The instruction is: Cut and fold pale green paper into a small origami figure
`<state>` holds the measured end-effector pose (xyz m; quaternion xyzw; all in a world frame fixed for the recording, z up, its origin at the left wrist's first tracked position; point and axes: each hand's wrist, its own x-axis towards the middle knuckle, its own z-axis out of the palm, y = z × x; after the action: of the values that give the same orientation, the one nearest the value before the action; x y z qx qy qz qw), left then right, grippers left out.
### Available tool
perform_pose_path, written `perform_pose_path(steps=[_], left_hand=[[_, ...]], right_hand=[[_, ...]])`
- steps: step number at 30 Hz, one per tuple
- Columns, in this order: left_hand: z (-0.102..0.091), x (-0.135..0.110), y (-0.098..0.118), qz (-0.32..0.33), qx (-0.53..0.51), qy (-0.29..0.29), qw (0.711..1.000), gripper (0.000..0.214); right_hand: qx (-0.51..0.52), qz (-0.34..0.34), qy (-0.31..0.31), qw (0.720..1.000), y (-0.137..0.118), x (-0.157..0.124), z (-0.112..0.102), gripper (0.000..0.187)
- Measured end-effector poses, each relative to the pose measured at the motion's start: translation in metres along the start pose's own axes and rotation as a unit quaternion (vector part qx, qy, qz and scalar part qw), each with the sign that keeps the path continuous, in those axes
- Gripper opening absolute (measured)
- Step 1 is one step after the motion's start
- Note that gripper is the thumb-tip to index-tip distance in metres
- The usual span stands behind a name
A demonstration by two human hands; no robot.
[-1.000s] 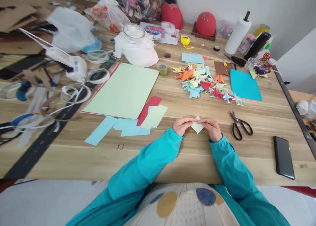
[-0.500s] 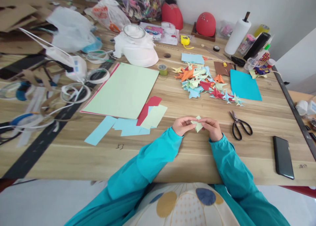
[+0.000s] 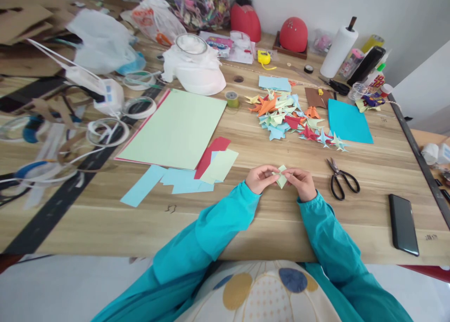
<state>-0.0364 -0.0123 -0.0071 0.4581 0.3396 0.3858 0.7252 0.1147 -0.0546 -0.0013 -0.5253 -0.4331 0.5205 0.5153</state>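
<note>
A small pale green folded paper (image 3: 281,177) is held just above the wooden table (image 3: 281,228), pinched between both of my hands. My left hand (image 3: 259,178) grips its left side with curled fingers. My right hand (image 3: 301,183) pinches its right side. Both arms wear teal sleeves. A pile of folded paper shapes (image 3: 291,118) in orange, red, blue and green lies beyond my hands. Black scissors (image 3: 341,179) lie just right of my right hand.
A large pale green sheet (image 3: 176,130) and loose blue, red and green paper pieces (image 3: 183,174) lie to the left. A teal sheet (image 3: 348,121), a black phone (image 3: 403,223), a paper towel roll (image 3: 338,50), tape rolls (image 3: 107,131) and plastic bags (image 3: 101,41) surround the work area.
The green paper has been folded smaller and turned between my fingers. My hands stay in the same spot.
</note>
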Motion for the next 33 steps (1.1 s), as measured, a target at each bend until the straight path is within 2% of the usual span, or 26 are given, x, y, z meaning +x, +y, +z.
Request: perform_pose_path(steps=[8,17,25,33], left_hand=[[-0.002,-0.001,-0.005,0.003,-0.043,-0.043,0.998,0.032],[-0.002,-0.001,-0.006,-0.002,-0.066,-0.047,0.997,0.034],[-0.003,0.000,-0.010,0.005,-0.064,-0.065,0.996,0.036],[-0.002,0.001,-0.011,0.061,-0.002,-0.055,0.997,0.018]], right_hand=[[0.013,-0.003,0.016,1.000,0.004,0.001,-0.003,0.018],[0.042,0.015,0.020,0.999,0.008,0.001,-0.005,0.017],[0.030,0.002,0.012,0.999,0.006,0.001,-0.004,0.019],[0.000,-0.025,-0.015,1.000,-0.002,-0.001,0.002,0.021]])
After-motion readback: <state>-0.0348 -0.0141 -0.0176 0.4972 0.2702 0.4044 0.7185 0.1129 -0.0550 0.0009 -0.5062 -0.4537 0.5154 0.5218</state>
